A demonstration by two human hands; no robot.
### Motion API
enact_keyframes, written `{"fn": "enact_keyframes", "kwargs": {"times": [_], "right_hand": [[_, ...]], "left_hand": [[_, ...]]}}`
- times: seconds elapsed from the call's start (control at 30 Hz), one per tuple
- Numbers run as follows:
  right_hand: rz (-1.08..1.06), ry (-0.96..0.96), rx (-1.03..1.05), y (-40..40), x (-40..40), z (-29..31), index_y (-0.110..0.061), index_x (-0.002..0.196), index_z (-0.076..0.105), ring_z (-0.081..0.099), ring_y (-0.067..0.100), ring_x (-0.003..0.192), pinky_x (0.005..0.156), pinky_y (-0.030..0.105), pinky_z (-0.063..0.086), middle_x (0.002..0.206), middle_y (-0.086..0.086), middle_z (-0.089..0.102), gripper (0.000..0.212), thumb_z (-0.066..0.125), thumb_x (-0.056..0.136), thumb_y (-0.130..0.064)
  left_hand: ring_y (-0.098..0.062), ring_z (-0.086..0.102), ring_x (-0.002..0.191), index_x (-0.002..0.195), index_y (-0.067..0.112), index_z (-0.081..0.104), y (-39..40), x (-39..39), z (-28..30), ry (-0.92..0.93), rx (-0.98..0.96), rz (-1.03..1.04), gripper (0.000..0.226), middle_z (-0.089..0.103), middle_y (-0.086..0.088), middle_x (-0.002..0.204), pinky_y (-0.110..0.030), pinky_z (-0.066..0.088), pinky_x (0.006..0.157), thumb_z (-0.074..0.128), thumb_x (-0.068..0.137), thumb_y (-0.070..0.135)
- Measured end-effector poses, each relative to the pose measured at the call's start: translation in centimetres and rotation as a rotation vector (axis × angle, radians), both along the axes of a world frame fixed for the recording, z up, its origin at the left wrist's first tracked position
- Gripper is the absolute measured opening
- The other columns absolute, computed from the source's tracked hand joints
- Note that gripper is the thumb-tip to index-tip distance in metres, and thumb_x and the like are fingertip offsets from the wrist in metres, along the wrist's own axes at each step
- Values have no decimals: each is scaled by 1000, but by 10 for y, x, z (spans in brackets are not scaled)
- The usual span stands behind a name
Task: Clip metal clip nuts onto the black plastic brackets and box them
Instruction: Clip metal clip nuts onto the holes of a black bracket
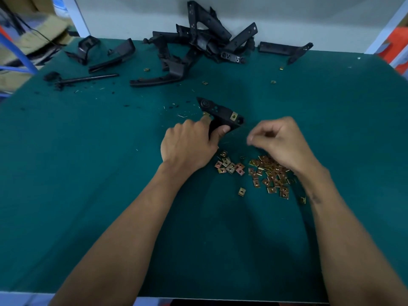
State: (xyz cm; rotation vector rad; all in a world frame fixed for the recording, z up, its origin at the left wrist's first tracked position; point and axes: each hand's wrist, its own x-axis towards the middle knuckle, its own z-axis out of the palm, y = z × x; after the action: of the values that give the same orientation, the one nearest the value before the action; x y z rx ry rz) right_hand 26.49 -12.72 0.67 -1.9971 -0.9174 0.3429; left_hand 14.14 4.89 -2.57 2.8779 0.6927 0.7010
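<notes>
My left hand grips a black plastic bracket at the middle of the green table, thumb on its near side. One brass-coloured clip nut sits on the bracket's right end, and another shows by my fingertip at its left edge. My right hand hovers just right of the bracket with curled, blurred fingers; whether they hold a nut is unclear. Several loose clip nuts lie in a heap under and left of my right wrist.
A pile of black brackets lies at the table's back edge against the white wall, with more brackets to the left and one to the right. Stray nuts and black shavings dot the green mat. Cardboard boxes stand at far left.
</notes>
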Motion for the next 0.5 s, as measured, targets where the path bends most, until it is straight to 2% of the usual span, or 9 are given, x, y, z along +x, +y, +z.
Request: {"fn": "enact_keyframes", "kwargs": {"times": [0.1, 0.17, 0.27, 0.37, 0.43, 0.5], "right_hand": [[108, -99, -115, -3, -9, -7, -19, 80, 78, 58, 4, 68, 68, 22, 47, 79, -7, 70, 11, 79, 87, -10], [114, -160, -94, 4, -15, -7, -20, 82, 79, 60, 5, 73, 69, 20, 45, 83, -9, 69, 9, 80, 87, -13], [128, -188, -71, 13, -20, -7, -23, 91, 80, 61, 10, 79, 73, 25, 47, 92, -9, 67, 7, 80, 88, -16], [210, -228, -188, 18, -28, -14, -26, 109, 79, 59, 12, 87, 80, 37, 51, 100, -12, 62, 17, 75, 93, -20], [214, -278, -271, 21, -29, -14, -29, 103, 76, 58, 13, 89, 81, 43, 52, 100, -12, 60, 10, 71, 96, -25], [216, -302, -314, 23, -29, -11, -29, 91, 71, 55, 8, 82, 78, 44, 52, 96, -12, 58, 6, 70, 96, -24]], "left_hand": [[-44, 65, 73, 106, 19, 62, 1, -1, 3, -45, -19, 48, 60, 69, -16, 81, -38, 33, 58, 32, 99, 70], [-44, 64, 72, 103, 18, 62, 3, -2, 4, -74, -32, 78, 59, 68, -15, 78, -37, 31, 58, 33, 99, 70], [-44, 64, 73, 97, 17, 60, 3, -2, 3, -83, -48, 86, 59, 68, -16, 79, -37, 32, 58, 34, 98, 71], [-44, 64, 75, 91, 18, 59, 3, -1, 2, -81, -87, 85, 57, 68, -15, 81, -37, 32, 59, 38, 97, 71], [-42, 63, 73, 86, 21, 55, 4, -1, 2, -101, -109, 89, 54, 67, -13, 78, -36, 32, 59, 39, 97, 72], [-41, 62, 70, 81, 24, 47, 3, -2, 2, -123, -119, 96, 51, 66, -11, 75, -36, 32, 58, 40, 97, 71]]}}
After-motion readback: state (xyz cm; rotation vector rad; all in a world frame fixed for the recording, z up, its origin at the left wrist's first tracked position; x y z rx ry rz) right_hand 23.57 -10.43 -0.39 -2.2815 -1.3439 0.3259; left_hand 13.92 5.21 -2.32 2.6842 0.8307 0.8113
